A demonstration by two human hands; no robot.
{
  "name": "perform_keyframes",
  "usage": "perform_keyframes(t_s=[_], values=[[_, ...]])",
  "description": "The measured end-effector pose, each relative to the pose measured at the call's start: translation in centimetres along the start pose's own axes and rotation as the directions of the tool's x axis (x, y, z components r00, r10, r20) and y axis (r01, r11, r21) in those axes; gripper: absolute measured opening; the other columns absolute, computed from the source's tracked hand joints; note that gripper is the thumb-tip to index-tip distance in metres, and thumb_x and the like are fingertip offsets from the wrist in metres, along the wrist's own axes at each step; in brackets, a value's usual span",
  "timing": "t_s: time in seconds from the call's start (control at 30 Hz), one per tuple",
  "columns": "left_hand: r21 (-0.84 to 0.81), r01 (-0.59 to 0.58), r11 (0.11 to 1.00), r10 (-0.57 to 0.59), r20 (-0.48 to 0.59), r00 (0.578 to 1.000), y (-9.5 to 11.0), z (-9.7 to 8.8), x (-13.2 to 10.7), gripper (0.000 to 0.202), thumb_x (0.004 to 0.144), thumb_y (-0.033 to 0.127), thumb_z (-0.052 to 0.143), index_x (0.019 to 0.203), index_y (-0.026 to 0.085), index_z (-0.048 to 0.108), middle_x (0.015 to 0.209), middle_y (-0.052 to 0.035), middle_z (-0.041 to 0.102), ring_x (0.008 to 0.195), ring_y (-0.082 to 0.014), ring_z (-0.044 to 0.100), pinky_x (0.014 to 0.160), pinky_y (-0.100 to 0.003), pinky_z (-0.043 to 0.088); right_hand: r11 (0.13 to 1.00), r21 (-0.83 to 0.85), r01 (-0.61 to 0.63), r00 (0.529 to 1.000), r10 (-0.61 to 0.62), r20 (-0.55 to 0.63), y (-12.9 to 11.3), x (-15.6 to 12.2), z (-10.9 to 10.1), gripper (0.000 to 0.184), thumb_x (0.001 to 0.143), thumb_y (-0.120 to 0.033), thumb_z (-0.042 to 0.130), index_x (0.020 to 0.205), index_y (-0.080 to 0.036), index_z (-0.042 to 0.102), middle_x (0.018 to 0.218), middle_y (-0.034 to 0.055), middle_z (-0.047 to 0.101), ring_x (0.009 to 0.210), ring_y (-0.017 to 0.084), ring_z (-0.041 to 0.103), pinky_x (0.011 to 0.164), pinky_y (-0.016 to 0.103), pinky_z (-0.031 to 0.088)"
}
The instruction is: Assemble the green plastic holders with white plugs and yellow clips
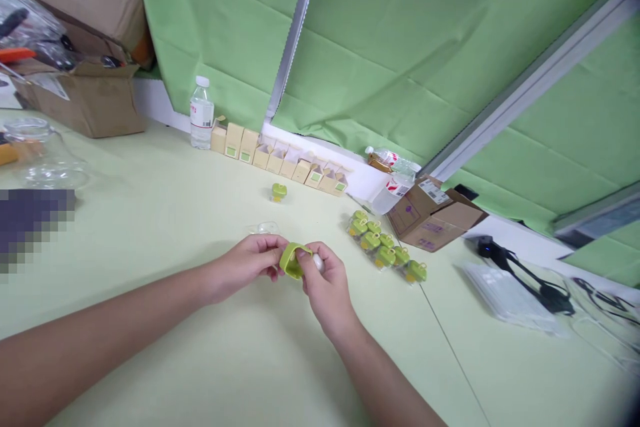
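My left hand (247, 261) and my right hand (327, 283) meet over the pale green table (150, 320), both pinched on one small green ring-shaped plastic piece (291, 260). A white part shows at my right fingertips. A clear plastic piece (264, 229) lies just behind my left hand. One green item (279, 192) stands alone farther back. Several similar green items (385, 248) lie in a row to the right of my hands.
A row of small tan boxes (280, 159) lines the back edge beside a water bottle (201, 113). Cardboard boxes stand at back left (85, 103) and right (430, 213). A glass jar (43, 153) sits left. Clear trays (510, 297) and black cables (530, 277) lie right.
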State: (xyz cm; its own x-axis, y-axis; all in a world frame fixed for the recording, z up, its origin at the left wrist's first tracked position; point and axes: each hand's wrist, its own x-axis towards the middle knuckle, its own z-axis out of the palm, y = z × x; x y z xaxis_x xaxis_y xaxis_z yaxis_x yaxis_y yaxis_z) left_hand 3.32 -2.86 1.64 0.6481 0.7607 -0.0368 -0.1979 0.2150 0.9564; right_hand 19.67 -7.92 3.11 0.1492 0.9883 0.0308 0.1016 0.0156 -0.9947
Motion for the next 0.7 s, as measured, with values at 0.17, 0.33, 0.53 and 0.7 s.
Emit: perform_keyframes(t_s=[0.17, 0.33, 0.53, 0.7], values=[[0.059, -0.03, 0.998, 0.032, -0.033, 0.999, -0.1, -0.3, 0.2, 0.023, 0.088, 0.039, 0.063, 0.09, 0.017, 0.069, 0.085, -0.0042, 0.063, 0.077, -0.0152, 0.055, 0.071, -0.028, 0.045, 0.997, 0.07, -0.038, 0.998, 0.035, 0.051, -0.6, -0.2, -0.1, 0.028, 0.078, -0.044, 0.071, 0.075, -0.021, 0.057, 0.051, -0.0083, 0.042, 0.045, 0.008, 0.029, 0.044, 0.022, 0.023], [0.074, -0.05, 0.996, 0.055, -0.062, 0.997, 0.3, -0.2, 0.1, 0.027, 0.085, 0.043, 0.066, 0.082, 0.016, 0.067, 0.082, -0.0033, 0.063, 0.074, -0.0147, 0.056, 0.074, -0.029, 0.047, 0.982, 0.169, -0.081, 0.993, 0.064, 0.1, -1.1, -0.5, -0.2, 0.02, 0.075, -0.035, 0.07, 0.077, -0.021, 0.056, 0.051, -0.0092, 0.041, 0.045, 0.007, 0.028, 0.043, 0.021, 0.022], [0.075, -0.048, 0.996, 0.054, -0.072, 0.996, 0.8, -0.1, -0.1, 0.026, 0.085, 0.042, 0.068, 0.081, 0.016, 0.065, 0.079, -0.001, 0.061, 0.074, -0.0137, 0.056, 0.075, -0.028, 0.048, 0.984, 0.166, -0.069, 0.993, 0.051, 0.11, -1.1, -0.6, -0.2, 0.017, 0.074, -0.031, 0.069, 0.078, -0.021, 0.057, 0.053, -0.0088, 0.043, 0.046, 0.007, 0.029, 0.042, 0.021, 0.022], [0.136, -0.053, 0.989, 0.065, -0.086, 0.994, 1.1, -0.1, -0.2, 0.027, 0.083, 0.043, 0.068, 0.08, 0.017, 0.062, 0.076, -0.001, 0.062, 0.073, -0.0157, 0.06, 0.074, -0.029, 0.049, 0.986, 0.156, -0.05, 0.994, 0.034, 0.105, -0.9, -0.5, -0.2, 0.018, 0.074, -0.033, 0.07, 0.078, -0.02, 0.058, 0.053, -0.0088, 0.042, 0.046, 0.007, 0.027, 0.043, 0.021, 0.022]])
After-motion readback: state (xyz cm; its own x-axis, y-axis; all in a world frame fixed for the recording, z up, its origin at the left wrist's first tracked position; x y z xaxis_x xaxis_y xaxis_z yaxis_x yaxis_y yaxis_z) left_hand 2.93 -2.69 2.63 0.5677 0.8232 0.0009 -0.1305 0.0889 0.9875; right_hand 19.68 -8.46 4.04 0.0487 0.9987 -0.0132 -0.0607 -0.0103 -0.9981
